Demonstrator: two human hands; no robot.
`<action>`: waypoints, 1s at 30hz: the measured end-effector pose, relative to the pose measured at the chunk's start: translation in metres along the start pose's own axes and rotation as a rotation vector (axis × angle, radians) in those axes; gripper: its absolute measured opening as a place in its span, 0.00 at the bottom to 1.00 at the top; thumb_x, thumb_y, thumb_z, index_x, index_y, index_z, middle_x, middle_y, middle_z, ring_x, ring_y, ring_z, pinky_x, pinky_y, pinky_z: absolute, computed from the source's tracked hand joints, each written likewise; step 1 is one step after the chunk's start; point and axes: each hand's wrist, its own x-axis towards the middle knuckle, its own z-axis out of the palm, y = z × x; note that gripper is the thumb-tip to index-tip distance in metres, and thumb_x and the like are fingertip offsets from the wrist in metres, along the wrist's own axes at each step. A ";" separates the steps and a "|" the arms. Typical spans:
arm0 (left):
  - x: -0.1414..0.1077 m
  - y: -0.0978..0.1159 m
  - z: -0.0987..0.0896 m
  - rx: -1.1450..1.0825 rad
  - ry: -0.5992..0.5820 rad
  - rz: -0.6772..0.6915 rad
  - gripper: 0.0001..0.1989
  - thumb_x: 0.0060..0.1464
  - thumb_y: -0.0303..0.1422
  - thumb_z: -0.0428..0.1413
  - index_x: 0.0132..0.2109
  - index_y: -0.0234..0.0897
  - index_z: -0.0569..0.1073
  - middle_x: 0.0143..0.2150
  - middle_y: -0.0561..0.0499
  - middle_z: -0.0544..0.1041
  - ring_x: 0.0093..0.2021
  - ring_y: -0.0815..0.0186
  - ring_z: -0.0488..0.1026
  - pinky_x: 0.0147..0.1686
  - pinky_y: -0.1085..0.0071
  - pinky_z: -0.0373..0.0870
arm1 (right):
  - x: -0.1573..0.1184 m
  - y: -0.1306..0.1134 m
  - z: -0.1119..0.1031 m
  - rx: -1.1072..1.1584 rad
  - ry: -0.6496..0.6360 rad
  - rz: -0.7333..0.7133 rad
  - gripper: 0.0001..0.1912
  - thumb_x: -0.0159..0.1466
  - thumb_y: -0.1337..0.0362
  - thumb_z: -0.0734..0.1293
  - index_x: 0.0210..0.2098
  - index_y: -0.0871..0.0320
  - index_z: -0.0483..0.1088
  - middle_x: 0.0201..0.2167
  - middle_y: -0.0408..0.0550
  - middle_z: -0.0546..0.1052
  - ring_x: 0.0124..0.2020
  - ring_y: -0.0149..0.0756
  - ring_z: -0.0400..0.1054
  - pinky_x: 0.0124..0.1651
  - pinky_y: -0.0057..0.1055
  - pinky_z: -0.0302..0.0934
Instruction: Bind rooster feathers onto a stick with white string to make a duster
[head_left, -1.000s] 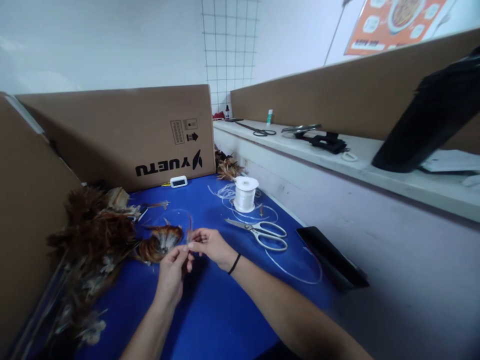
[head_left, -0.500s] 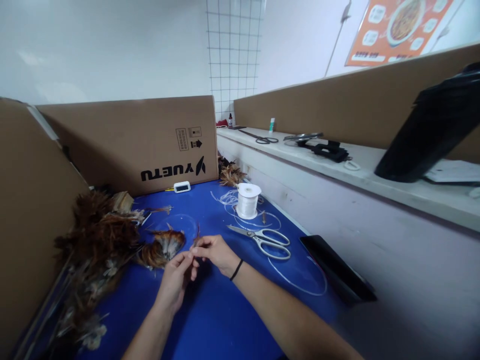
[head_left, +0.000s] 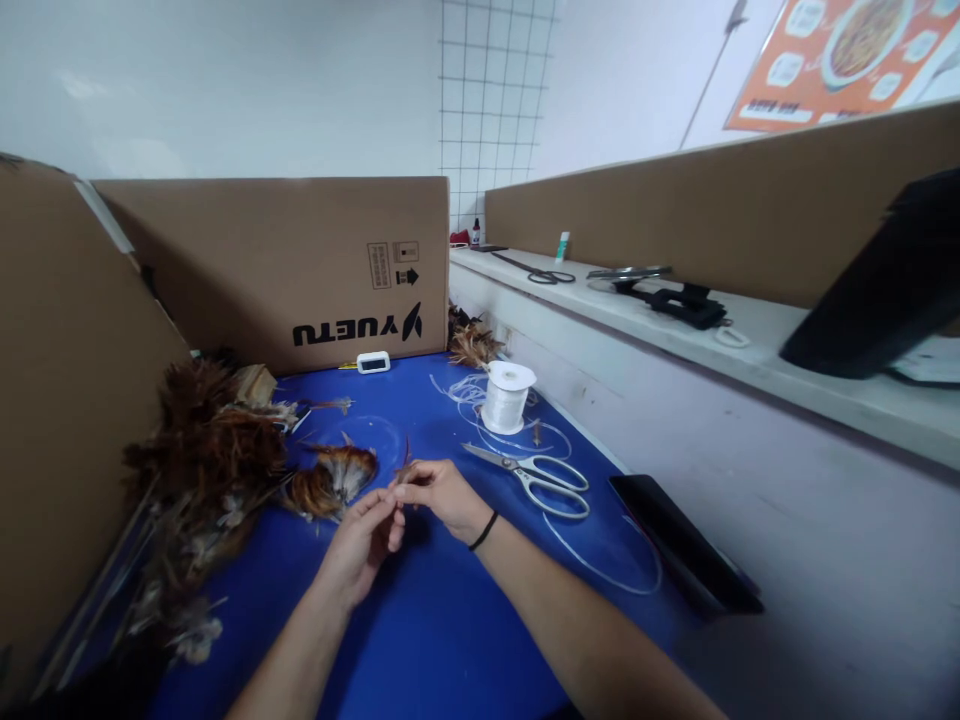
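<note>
My left hand (head_left: 363, 545) and my right hand (head_left: 448, 498) meet fingertip to fingertip above the blue table. A small brown feather (head_left: 406, 468) sticks up from the pinch of my right hand. The left thumb and fingers are closed at the same spot, probably on its lower end, which the fingers hide. Just left of the hands lies a fanned bundle of brown and grey feathers (head_left: 334, 480). Silver scissors (head_left: 536, 478) rest, blades slightly apart, to the right of my right hand. Behind them stands a white spool (head_left: 506, 398) with loose clear ribbon around it.
A large heap of brown feathers (head_left: 217, 450) lies along the left cardboard wall. A cardboard box (head_left: 300, 260) closes off the back, with a small white device (head_left: 373, 362) before it. At right are a black tray-like object (head_left: 682, 540) and a ledge (head_left: 600, 295) bearing dark scissors.
The whole view has shifted a little, so things appear farther right. My hands stay joined at the fingertips, and slightly more of the feather shows above the right fingers.
</note>
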 end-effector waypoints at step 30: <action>0.003 0.066 -0.061 -0.517 0.549 0.622 0.05 0.44 0.27 0.58 0.29 0.34 0.69 0.19 0.60 0.65 0.14 0.81 0.56 0.17 0.80 0.51 | 0.034 0.029 0.068 -1.168 -0.197 -0.156 0.03 0.56 0.66 0.66 0.31 0.56 0.72 0.32 0.45 0.74 0.32 0.32 0.67 0.34 0.27 0.57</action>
